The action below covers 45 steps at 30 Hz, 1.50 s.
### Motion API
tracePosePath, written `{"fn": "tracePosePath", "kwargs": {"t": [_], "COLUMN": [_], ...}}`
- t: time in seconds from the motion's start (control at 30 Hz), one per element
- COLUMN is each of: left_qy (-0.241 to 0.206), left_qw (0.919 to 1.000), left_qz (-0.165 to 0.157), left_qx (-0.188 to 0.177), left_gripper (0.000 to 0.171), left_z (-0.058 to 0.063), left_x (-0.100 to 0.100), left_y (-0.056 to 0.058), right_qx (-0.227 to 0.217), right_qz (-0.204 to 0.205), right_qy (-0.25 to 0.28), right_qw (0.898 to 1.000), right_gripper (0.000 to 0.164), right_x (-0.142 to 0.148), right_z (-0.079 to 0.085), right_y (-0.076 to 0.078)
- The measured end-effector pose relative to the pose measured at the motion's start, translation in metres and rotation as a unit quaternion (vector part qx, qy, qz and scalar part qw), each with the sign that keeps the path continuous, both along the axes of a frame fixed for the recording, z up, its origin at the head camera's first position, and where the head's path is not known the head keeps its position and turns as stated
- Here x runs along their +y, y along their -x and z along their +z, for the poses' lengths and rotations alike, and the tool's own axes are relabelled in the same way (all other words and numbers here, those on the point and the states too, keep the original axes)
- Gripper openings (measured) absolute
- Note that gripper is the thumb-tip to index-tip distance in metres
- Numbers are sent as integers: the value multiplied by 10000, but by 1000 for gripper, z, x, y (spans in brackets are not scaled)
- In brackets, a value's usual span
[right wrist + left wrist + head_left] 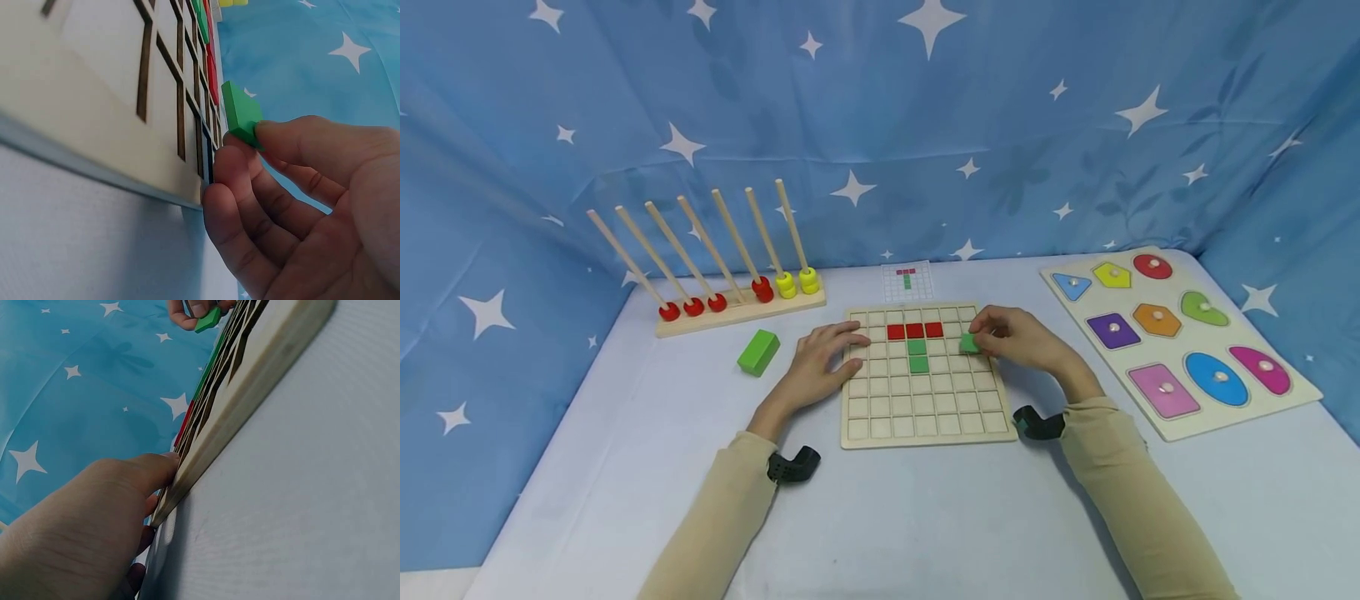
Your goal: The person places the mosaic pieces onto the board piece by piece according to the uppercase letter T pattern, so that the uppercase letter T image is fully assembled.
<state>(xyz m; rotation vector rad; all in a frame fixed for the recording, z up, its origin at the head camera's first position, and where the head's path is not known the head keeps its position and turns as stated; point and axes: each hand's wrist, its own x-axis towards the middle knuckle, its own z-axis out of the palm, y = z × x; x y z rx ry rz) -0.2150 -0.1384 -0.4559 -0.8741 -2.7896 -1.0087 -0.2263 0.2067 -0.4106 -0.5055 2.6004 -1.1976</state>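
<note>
A wooden grid board (891, 408) lies flat on the table. Three red tiles (914, 331) sit side by side in an upper row, and two green tiles (918, 364) run down below the middle one. My left hand (816, 367) rests at the board's left edge, its fingers spread and its thumb touching the rim (206, 453). Over the board's right side, my right hand (1018, 337) pinches a small green square tile (240, 115) between thumb and fingers. In the right wrist view this tile is tilted, with its lower fingertips beside the board edge.
Behind the board lies a pattern card (907, 292) showing a red and green T. A green block (759, 352) is to the left, near a wooden peg stand (745, 312) with red and yellow rings. At the right lies a knobbed shape puzzle (1123, 358).
</note>
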Motion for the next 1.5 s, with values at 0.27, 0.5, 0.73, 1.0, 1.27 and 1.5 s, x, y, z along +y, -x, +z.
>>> {"fn": "tracePosePath", "kwargs": {"t": [0.27, 0.5, 0.73, 1.0, 1.27, 1.5], "left_qy": [-47, -90, -28, -109, -66, -10], "left_qw": [9999, 9999, 10000, 9999, 10000, 10000], "left_qz": [-6, -30, 0, -32, -10, 28], "left_qx": [110, 71, -22, 40, 8, 8], "left_gripper": [31, 31, 32, 32, 32, 32], "left_z": [0, 0, 0, 1, 1, 1], "left_x": [1, 1, 1, 1, 1, 1], "left_y": [-1, -2, -2, -2, -2, -2], "right_qx": [-116, -155, -136, -297, -316, -140], "right_qz": [103, 188, 343, 535, 575, 788], "right_qy": [77, 102, 144, 307, 232, 162], "right_qw": [9999, 9997, 9992, 9977, 9976, 9967], "right_gripper": [12, 13, 12, 16, 14, 12], "right_x": [-5, -10, -16, -22, -27, -33], "right_z": [2, 3, 3, 4, 1, 1], "right_y": [-2, -4, -7, -9, -10, -12]}}
